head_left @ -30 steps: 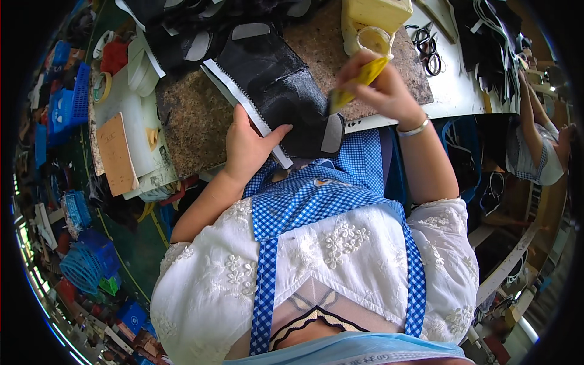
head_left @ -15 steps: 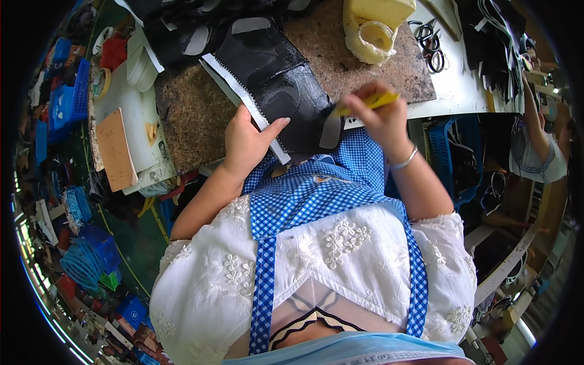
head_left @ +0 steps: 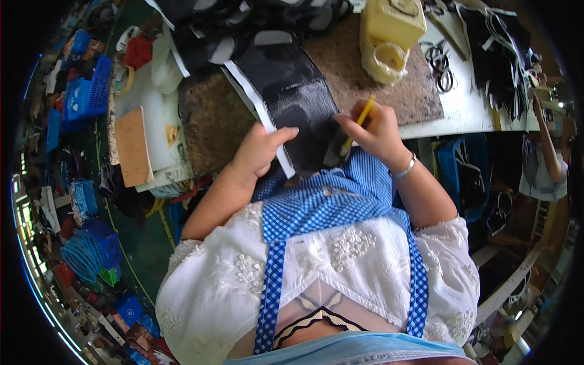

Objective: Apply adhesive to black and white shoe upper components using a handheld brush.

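My left hand [head_left: 261, 149] is closed on the near left edge of a black fabric piece [head_left: 295, 79], its thumb lying on top. A white toothed strip [head_left: 258, 103], like zipper tape, runs along that edge. The piece has a glossy wet-looking smear and slopes from the board toward my lap. My right hand [head_left: 383, 137] is closed round a thin yellow-handled brush [head_left: 366, 111] at the piece's right edge. The handle stands up between the fingers. Its lower end is blurred, over a grey patch near the piece's corner.
A yellowish crusted container [head_left: 392, 30] stands on the brown board [head_left: 207, 128], with scissors [head_left: 441, 70] to its right. More black pieces [head_left: 261, 15] lie at the far side. A tan card [head_left: 135, 146] is at left, a blue basket [head_left: 447, 188] below right. Another person [head_left: 544, 170] is at far right.
My right hand has come in closer to the piece, and the brush handle has turned from nearly level to steep. My left hand keeps its hold. The whole view has shifted slightly.
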Tool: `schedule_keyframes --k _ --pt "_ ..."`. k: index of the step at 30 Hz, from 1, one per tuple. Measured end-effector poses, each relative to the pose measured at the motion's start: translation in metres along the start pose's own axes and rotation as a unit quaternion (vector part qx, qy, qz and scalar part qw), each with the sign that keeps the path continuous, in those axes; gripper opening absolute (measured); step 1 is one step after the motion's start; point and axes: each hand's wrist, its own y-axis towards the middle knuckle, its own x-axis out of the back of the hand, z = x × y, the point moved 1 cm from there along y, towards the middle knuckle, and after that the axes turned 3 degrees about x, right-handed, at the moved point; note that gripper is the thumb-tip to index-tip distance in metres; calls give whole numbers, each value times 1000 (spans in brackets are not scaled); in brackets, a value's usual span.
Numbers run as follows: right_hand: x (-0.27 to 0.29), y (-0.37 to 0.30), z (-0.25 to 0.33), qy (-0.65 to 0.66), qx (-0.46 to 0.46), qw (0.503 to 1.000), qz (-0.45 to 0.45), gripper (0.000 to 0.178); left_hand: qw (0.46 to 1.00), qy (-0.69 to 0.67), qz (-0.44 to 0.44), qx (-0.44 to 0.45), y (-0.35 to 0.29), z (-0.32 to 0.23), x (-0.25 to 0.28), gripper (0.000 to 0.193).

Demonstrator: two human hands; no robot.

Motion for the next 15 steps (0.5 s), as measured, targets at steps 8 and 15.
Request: schedule_keyframes --k 8,15 --pt "23 33 36 -199 244 947 61 23 967 -43 92 -233 -38 -58 17 67" --pt "17 28 26 -183 241 949 -87 14 844 164 -29 -510 -55 -156 28 65"
